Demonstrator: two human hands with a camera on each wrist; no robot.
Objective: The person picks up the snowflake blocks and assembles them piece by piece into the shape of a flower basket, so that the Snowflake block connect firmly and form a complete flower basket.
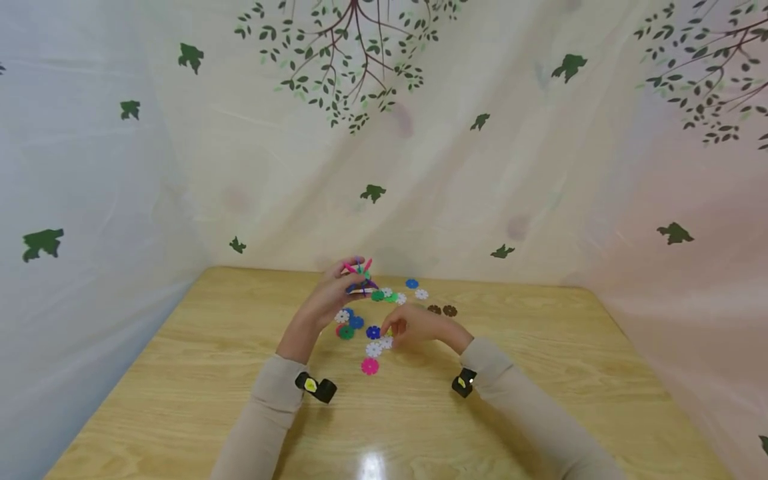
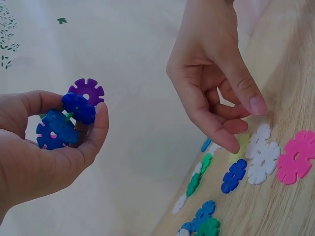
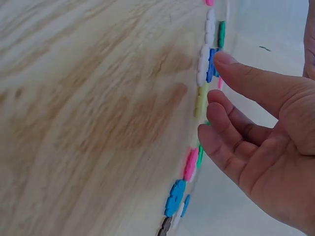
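My left hand [image 1: 327,293] is raised over the far left part of the table and grips a cluster of interlocked flower-shaped plastic discs [image 2: 78,107]. Blue and purple discs show in the left wrist view; pink and green pieces stick out in the head view. Lower and to the right, my right hand [image 1: 417,322] hovers with loosely bent fingers, a gap between thumb and fingers and nothing in it. Its fingertips are close over a pale yellow disc [image 2: 239,149]. Beside that lie a dark blue disc [image 2: 234,175], two white discs [image 2: 263,164] and a pink disc [image 2: 295,164].
More loose discs lie around the hands: a blue and green group [image 1: 346,332] at left, green and white ones [image 1: 377,295] behind, a blue disc [image 1: 411,283] farther back and brown discs [image 1: 450,311] at right. A printed curtain [image 1: 432,220] hangs behind the wooden table [image 1: 540,360].
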